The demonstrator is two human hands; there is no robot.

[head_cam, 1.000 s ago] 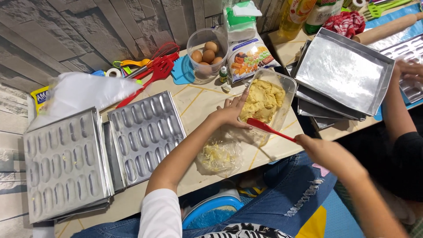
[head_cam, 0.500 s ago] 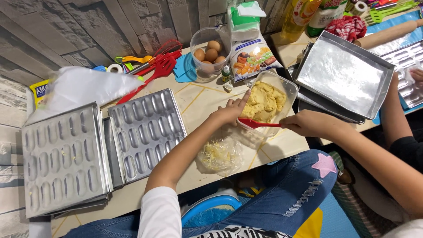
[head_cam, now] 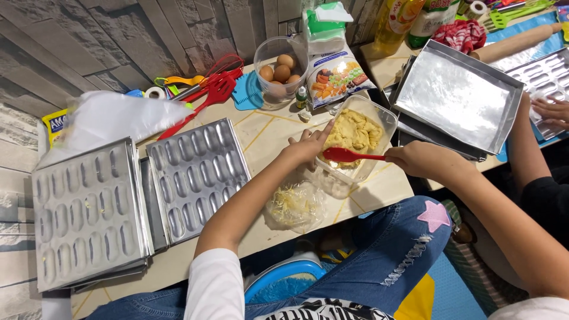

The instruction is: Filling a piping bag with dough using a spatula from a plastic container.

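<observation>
Tiled tabletop against a grey stone-look wall, crowded with baking gear.

Left hand: fingers spread fairly wide and laid flat on the near rim of the clear plastic tub, steadying it, same as a second ago. Right hand: fingers curled tight around the handle of the red spatula, knuckles up. Now closer to the tub than a second ago, with the spatula levelled out from its earlier slant, blade over the near edge of the yellow dough. Whether touching the dough or just above it, impossible to tell. So, seemingly, tool brought up to the dough, tub held firm.

Just below the tub, a crumpled clear bag of pale shreds. Further left, two metal trays with rows of oblong moulds, side by side, moulds bare. Behind, a clear bowl of brown eggs, red utensils, a white plastic bag. Off to the right, a flat shiny tray, and another person's hand on a further moulded tray.
</observation>
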